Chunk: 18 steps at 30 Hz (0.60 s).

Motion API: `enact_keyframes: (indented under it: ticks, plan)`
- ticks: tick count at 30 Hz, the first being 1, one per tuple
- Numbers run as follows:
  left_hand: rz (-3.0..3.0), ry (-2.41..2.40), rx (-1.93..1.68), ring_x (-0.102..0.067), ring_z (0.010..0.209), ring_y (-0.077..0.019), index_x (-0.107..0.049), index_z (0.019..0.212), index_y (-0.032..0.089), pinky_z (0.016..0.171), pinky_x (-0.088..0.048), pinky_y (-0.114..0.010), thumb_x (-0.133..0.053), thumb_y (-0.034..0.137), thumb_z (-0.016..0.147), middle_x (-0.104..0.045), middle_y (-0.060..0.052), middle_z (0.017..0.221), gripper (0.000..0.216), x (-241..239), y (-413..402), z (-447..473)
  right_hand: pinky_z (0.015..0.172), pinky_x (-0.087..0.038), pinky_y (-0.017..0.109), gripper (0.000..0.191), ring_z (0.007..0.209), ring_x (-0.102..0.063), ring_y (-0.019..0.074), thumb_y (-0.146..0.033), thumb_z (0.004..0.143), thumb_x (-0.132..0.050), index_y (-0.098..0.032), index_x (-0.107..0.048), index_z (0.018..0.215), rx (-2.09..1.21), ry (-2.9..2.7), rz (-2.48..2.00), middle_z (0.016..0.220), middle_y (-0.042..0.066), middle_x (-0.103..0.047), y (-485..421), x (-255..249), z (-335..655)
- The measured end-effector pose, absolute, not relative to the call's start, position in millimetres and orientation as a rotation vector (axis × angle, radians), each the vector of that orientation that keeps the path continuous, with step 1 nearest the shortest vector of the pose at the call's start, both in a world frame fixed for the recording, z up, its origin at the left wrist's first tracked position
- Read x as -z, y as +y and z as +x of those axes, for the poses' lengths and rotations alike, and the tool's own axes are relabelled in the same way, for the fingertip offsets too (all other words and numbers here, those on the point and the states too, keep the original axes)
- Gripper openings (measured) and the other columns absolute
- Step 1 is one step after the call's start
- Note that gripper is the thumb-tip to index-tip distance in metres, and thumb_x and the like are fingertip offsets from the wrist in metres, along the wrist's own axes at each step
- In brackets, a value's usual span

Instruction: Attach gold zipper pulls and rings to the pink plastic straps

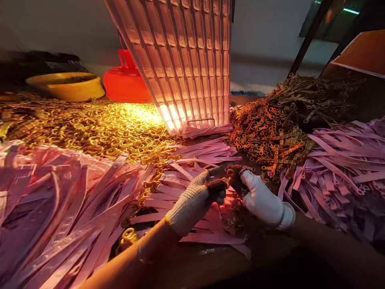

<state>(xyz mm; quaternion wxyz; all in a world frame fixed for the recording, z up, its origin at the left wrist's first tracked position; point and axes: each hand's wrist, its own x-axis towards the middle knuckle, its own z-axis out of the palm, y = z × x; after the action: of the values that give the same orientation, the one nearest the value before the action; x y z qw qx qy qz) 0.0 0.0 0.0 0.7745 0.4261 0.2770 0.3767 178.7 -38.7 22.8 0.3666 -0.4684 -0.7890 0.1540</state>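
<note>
Left hand (197, 198), right hand (260, 198), both gloved, fingertips pinched together on small gold ring (231, 173) at frame centre; ring's axis unreadable. Pink strips (195, 160) underneath, pointing upper right. Gold ring heap (99, 128) left. Yellow bowl (67, 86) upper left, contents dark, unclear.

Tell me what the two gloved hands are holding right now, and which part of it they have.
Both the left hand and right hand pinch a small gold metal ring piece between their fingertips; which part cannot be told.
</note>
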Motion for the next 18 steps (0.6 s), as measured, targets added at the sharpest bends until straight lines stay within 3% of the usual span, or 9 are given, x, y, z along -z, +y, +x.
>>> enact_keyframes:
  ticks: [3,6,12,18]
  plan:
    - [0.928,0.563,-0.727,-0.047,0.049,-0.0081,-0.055,0.134,0.013,0.044,-0.040,-0.019,-0.072,0.025,0.083,-0.052,0.002,0.065,0.055,0,1,-3,0.105,-0.047,0.044,0.041,0.120,-0.058,0.0270,-0.012,0.081,-0.050,-0.013,-0.057,0.120,-0.318,-2.253,-1.203,0.120,0.015,-0.064,-41,-30,183]
    - [0.967,0.556,-0.649,-0.046,0.043,-0.0095,-0.049,0.139,0.011,0.040,-0.038,-0.020,-0.072,0.031,0.081,-0.055,0.002,0.063,0.065,2,-1,-5,0.094,-0.051,0.039,0.038,0.108,-0.061,0.0263,-0.010,0.073,-0.053,-0.014,-0.061,0.111,-0.248,-2.479,-1.294,0.112,0.014,-0.065,-44,-37,181]
    - [1.174,0.764,-0.676,-0.047,0.042,-0.0100,-0.045,0.141,0.016,0.038,-0.035,-0.018,-0.059,0.033,0.091,-0.057,0.002,0.059,0.056,-2,-9,-7,0.065,-0.039,0.034,0.016,0.076,-0.061,0.0233,-0.026,0.079,-0.057,-0.016,-0.065,0.088,0.019,-2.543,-1.572,0.086,0.010,-0.067,-53,-43,175]
    - [1.127,0.682,-0.537,-0.043,0.038,-0.0102,-0.052,0.135,0.016,0.034,-0.030,-0.018,-0.058,0.043,0.091,-0.056,0.001,0.055,0.052,-1,-9,-10,0.060,-0.027,0.034,0.014,0.068,-0.059,0.0196,-0.032,0.079,-0.057,-0.021,-0.065,0.079,0.027,-2.398,-1.569,0.075,0.004,-0.068,-58,-46,176]
